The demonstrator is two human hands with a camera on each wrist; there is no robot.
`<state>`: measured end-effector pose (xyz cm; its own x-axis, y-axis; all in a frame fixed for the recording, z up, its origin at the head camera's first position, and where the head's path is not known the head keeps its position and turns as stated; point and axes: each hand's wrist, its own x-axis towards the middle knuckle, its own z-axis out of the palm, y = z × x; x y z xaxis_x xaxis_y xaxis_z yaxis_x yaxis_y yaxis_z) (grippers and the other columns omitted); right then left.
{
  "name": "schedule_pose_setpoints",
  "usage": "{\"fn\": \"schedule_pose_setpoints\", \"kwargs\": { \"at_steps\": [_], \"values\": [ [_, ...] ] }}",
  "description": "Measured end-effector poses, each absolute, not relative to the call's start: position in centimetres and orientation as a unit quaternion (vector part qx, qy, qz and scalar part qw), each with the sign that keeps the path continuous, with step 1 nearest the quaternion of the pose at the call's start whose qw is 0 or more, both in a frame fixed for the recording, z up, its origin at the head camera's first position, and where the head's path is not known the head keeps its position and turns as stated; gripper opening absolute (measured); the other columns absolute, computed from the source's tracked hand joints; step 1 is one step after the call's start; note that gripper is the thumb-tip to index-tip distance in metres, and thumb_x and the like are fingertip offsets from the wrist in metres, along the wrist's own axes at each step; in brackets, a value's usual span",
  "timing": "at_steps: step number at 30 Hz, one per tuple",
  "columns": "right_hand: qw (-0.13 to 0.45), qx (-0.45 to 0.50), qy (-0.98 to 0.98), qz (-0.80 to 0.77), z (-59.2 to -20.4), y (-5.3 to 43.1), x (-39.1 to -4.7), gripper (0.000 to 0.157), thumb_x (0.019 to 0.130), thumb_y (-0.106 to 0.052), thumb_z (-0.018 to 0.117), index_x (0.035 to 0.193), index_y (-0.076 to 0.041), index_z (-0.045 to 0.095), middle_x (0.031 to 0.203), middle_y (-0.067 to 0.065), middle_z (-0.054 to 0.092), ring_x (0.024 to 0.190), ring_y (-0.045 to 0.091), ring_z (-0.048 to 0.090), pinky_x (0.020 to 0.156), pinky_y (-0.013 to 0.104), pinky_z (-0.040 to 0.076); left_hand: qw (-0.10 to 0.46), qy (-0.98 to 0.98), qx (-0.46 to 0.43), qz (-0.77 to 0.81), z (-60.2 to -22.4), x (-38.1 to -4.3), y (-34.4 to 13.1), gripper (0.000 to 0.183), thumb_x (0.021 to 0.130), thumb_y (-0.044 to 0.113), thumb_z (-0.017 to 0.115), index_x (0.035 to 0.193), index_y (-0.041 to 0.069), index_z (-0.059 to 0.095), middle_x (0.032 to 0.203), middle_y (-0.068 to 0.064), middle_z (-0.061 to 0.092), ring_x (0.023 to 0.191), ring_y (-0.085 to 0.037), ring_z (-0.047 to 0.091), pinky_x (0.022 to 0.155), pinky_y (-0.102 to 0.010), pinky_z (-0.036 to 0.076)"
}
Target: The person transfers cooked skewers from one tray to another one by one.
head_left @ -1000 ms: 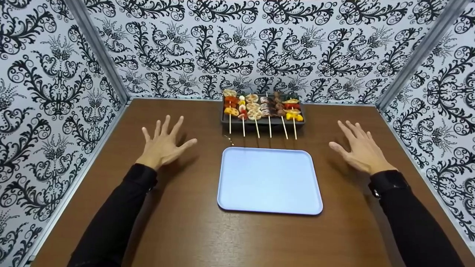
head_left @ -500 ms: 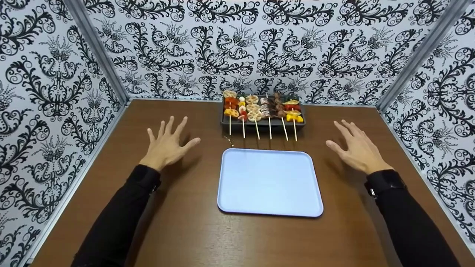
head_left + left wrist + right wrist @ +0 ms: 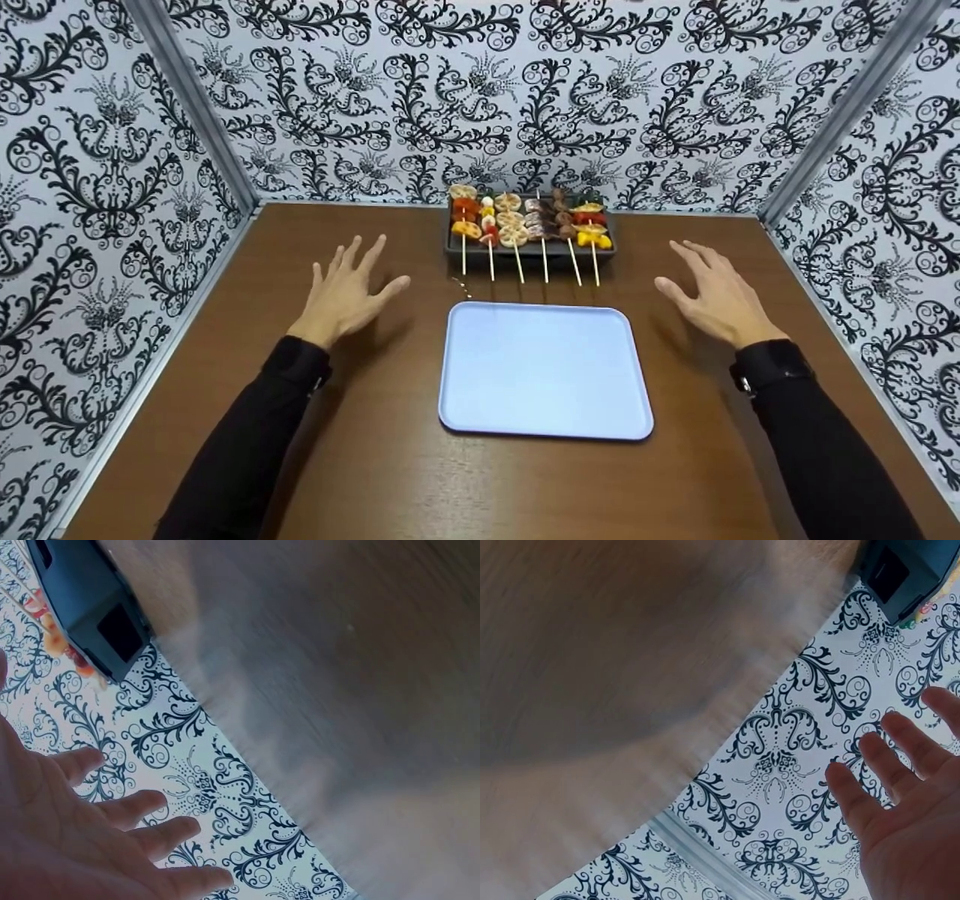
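My left hand [image 3: 346,296] is held over the table left of the pale blue tray [image 3: 546,371], fingers spread and holding nothing. On the other side, my right hand [image 3: 718,296] hovers with straight fingers and thumb apart, also holding nothing. Beyond the tray stands a dark grill box [image 3: 531,251] bearing several skewers of food; their wooden sticks point toward me. Among them are lotus root slices [image 3: 512,219], brown meatballs [image 3: 564,217] and yellow and red pieces [image 3: 592,229]. In the left wrist view the left palm [image 3: 67,832] faces the camera, as does the right palm [image 3: 922,832] in the right wrist view.
The brown wooden table [image 3: 465,487] is bounded by patterned black-and-white walls [image 3: 480,97] at the back and both sides. Grey metal posts [image 3: 195,105] run up the corners. A few small light specks [image 3: 461,286] show between the grill box and tray.
Both hands have drifted slightly inward, the left to the right and the right to the left, fingers still extended. The tray and skewers stay where they were.
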<state>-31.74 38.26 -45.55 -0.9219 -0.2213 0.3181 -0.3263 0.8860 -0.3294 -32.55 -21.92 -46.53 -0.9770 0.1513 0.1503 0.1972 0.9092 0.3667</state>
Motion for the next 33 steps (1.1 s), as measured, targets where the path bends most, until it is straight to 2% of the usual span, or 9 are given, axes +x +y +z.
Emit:
{"fn": "schedule_pose_setpoints", "kwargs": {
  "at_steps": [9,15,21,33],
  "values": [
    [0.139,0.144,-0.955,0.220,-45.5,38.0,-31.8,0.075,0.101,-0.057,0.061,0.163,-0.021,0.038,0.164,0.017,0.037,0.148,0.046,0.031,0.119,0.074,0.029,0.077,-0.971,-0.099,-0.203,-46.1,-32.5,-21.2,0.092,0.092,0.088,0.036,0.167,0.043,0.010,0.173,-0.017,0.017,0.157,-0.046,0.015,0.125,-0.076,0.010],
    [0.139,0.144,-0.955,0.221,-45.1,37.4,-32.0,0.074,0.102,-0.056,0.060,0.163,-0.021,0.038,0.161,0.019,0.039,0.147,0.047,0.033,0.119,0.074,0.030,0.075,-0.969,-0.093,-0.216,-45.9,-32.1,-20.8,0.091,0.092,0.088,0.036,0.167,0.044,0.012,0.173,-0.014,0.019,0.156,-0.044,0.020,0.118,-0.079,0.026],
    [0.134,0.147,-0.953,0.227,-44.8,36.6,-32.3,0.073,0.102,-0.056,0.060,0.162,-0.019,0.040,0.161,0.021,0.039,0.148,0.047,0.033,0.120,0.074,0.028,0.080,-0.967,-0.094,-0.224,-45.9,-31.8,-20.2,0.089,0.092,0.088,0.036,0.167,0.043,0.016,0.172,-0.013,0.022,0.154,-0.043,0.024,0.115,-0.082,0.028],
    [0.144,0.162,-0.945,0.244,-45.0,35.5,-32.9,0.070,0.102,-0.051,0.064,0.158,-0.016,0.046,0.153,0.020,0.047,0.143,0.045,0.041,0.121,0.067,0.032,0.081,-0.964,-0.107,-0.229,-46.2,-31.1,-19.3,0.089,0.093,0.086,0.038,0.167,0.040,0.020,0.171,-0.013,0.025,0.152,-0.043,0.029,0.118,-0.076,0.032]
  ]
}}
